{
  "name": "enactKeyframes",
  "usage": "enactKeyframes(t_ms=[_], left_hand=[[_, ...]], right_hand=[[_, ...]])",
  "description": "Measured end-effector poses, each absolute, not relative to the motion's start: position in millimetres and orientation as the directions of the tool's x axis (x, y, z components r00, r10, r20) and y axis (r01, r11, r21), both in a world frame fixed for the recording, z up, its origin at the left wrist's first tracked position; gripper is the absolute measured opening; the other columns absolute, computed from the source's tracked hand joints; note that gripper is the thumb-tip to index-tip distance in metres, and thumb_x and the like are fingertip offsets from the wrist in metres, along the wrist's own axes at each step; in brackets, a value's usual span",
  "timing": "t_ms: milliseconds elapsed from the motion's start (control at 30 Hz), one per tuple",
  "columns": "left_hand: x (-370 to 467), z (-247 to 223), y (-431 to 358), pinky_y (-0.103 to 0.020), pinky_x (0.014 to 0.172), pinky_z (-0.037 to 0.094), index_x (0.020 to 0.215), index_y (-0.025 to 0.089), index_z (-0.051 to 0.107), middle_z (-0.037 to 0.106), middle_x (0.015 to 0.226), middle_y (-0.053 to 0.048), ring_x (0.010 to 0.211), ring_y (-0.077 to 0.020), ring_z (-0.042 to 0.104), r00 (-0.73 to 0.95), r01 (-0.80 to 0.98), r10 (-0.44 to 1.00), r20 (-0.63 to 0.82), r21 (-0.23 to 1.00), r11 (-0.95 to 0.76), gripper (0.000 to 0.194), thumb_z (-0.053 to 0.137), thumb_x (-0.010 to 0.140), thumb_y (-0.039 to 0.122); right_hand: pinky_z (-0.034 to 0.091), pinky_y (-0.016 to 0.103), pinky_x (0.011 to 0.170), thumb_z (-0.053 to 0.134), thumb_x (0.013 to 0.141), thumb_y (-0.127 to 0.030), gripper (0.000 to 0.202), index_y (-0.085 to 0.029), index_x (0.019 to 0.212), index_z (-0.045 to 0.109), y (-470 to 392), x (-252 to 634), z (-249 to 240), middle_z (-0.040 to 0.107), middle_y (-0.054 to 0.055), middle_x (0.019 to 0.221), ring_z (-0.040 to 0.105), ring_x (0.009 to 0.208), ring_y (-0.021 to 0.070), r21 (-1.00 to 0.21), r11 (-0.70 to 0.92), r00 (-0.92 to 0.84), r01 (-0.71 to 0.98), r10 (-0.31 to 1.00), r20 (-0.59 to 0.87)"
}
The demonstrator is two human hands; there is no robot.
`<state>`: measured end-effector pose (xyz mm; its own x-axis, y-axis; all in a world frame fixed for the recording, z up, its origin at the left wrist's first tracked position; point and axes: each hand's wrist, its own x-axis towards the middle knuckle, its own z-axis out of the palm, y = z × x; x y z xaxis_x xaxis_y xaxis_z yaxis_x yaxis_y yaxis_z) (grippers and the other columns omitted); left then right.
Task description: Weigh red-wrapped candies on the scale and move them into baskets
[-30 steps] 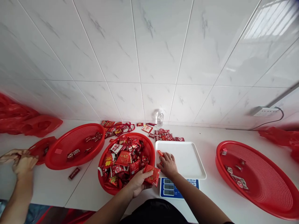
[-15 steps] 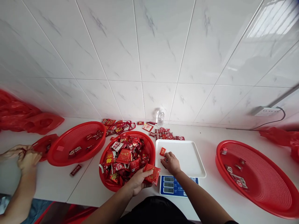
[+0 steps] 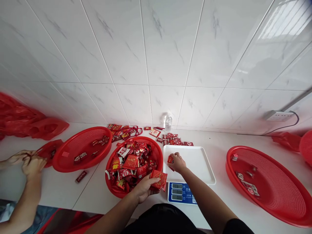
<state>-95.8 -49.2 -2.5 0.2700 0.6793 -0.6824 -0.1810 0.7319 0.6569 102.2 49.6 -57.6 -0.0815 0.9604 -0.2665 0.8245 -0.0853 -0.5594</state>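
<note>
My left hand (image 3: 144, 189) grips a red packet with gold print (image 3: 159, 180), thumb on top, beside the near right rim of a red basket (image 3: 161, 157) heaped with red-wrapped packets. Over the left part of a white tray (image 3: 200, 162), my right hand (image 3: 179, 162) has its fingers closed on a small red packet (image 3: 170, 159). The tips of those fingers are partly hidden. Under the tray is a weighing scale (image 3: 181, 193) with a blue panel and three displays.
Small red packets (image 3: 173, 140) and a clear bottle (image 3: 168, 123) are by the wall. Red baskets stand right (image 3: 273, 182) and left (image 3: 80, 146). A dark red packet (image 3: 81, 176) lies on the table. Another person's hands (image 3: 34, 162) work at far left.
My right hand has moved slightly up on the tray and now covers where the loose red packet lay, with a red packet at its fingers. My left hand keeps its packet.
</note>
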Motion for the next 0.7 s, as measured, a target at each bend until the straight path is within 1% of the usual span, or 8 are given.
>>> enactKeyframes(t_ms=[133, 233, 333, 400, 433, 500, 600, 700], left_hand=[[-95, -3, -49, -0.032, 0.072, 0.05, 0.108, 0.016, 0.055, 0.068, 0.096, -0.01, 0.079, -0.0202, 0.066, 0.273, -0.19, 0.675, -0.686, 0.649, 0.737, 0.047, 0.072, 0.067, 0.031], [-92, -1, -49, -0.034, 0.075, 0.049, 0.107, 0.016, 0.054, 0.068, 0.095, -0.011, 0.079, -0.0203, 0.066, 0.315, -0.225, 0.681, -0.661, 0.645, 0.73, 0.047, 0.074, 0.066, 0.025], [-90, 3, -47, -0.034, 0.076, 0.049, 0.104, 0.015, 0.055, 0.068, 0.093, -0.01, 0.078, -0.0193, 0.065, 0.309, -0.248, 0.703, -0.64, 0.659, 0.71, 0.047, 0.076, 0.063, 0.022], [-88, 7, -46, -0.033, 0.074, 0.049, 0.104, 0.016, 0.055, 0.067, 0.096, -0.01, 0.079, -0.0188, 0.065, 0.294, -0.248, 0.718, -0.631, 0.675, 0.695, 0.047, 0.076, 0.063, 0.023], [-86, 8, -45, -0.032, 0.073, 0.049, 0.104, 0.017, 0.055, 0.067, 0.098, -0.01, 0.079, -0.0185, 0.064, 0.289, -0.243, 0.723, -0.627, 0.682, 0.689, 0.047, 0.077, 0.063, 0.023], [-81, 11, -43, -0.03, 0.07, 0.049, 0.105, 0.018, 0.055, 0.066, 0.1, -0.009, 0.081, -0.0183, 0.063, 0.279, -0.219, 0.736, -0.617, 0.705, 0.674, 0.047, 0.076, 0.064, 0.024], [-69, 12, -44, -0.029, 0.067, 0.048, 0.106, 0.017, 0.054, 0.065, 0.097, -0.008, 0.08, -0.0188, 0.062, 0.256, -0.137, 0.774, -0.579, 0.771, 0.622, 0.045, 0.073, 0.065, 0.025], [-52, 15, -47, -0.028, 0.067, 0.046, 0.102, 0.016, 0.056, 0.064, 0.092, -0.006, 0.078, -0.0179, 0.06, 0.277, -0.08, 0.818, -0.504, 0.836, 0.543, 0.041, 0.072, 0.065, 0.024]], right_hand=[[0.04, 0.03, 0.073, 0.064, 0.067, -0.029, 0.035, -0.025, 0.101, 0.056, 39, 107, -56, 0.055, 0.005, 0.11, 0.051, 0.103, 0.0233, -0.651, -0.126, -0.061, 0.749, 0.964, -0.257], [0.04, 0.028, 0.069, 0.063, 0.066, -0.027, 0.031, -0.025, 0.095, 0.054, 27, 116, -56, 0.059, 0.003, 0.096, 0.054, 0.095, 0.0213, -0.751, -0.199, -0.016, 0.63, 0.963, -0.269], [0.04, 0.025, 0.054, 0.061, 0.069, -0.039, 0.028, -0.024, 0.09, 0.051, 13, 128, -56, 0.058, -0.001, 0.074, 0.055, 0.066, 0.0156, -0.855, -0.302, 0.003, 0.422, 0.943, -0.332], [0.036, 0.023, 0.044, 0.055, 0.072, -0.052, 0.033, -0.023, 0.087, 0.05, 2, 135, -54, 0.052, -0.005, 0.06, 0.046, 0.046, 0.0112, -0.897, -0.369, -0.023, 0.242, 0.922, -0.386], [0.034, 0.022, 0.041, 0.052, 0.073, -0.057, 0.036, -0.023, 0.086, 0.049, -5, 136, -53, 0.05, -0.006, 0.058, 0.041, 0.042, 0.0097, -0.907, -0.394, -0.041, 0.147, 0.914, -0.403], [0.034, 0.021, 0.04, 0.048, 0.075, -0.062, 0.04, -0.023, 0.086, 0.05, -18, 136, -49, 0.052, -0.005, 0.061, 0.041, 0.042, 0.0084, -0.907, -0.421, -0.067, -0.033, 0.906, -0.418], [0.04, 0.021, 0.045, 0.045, 0.077, -0.062, 0.041, -0.024, 0.091, 0.052, -36, 124, -44, 0.058, -0.001, 0.073, 0.048, 0.051, 0.0091, -0.875, -0.424, -0.074, -0.234, 0.905, -0.419], [0.045, 0.025, 0.05, 0.051, 0.076, -0.059, 0.038, -0.024, 0.09, 0.054, -49, 107, -41, 0.062, 0.0, 0.075, 0.055, 0.058, 0.0129, -0.752, -0.474, -0.118, -0.458, 0.871, -0.477]])
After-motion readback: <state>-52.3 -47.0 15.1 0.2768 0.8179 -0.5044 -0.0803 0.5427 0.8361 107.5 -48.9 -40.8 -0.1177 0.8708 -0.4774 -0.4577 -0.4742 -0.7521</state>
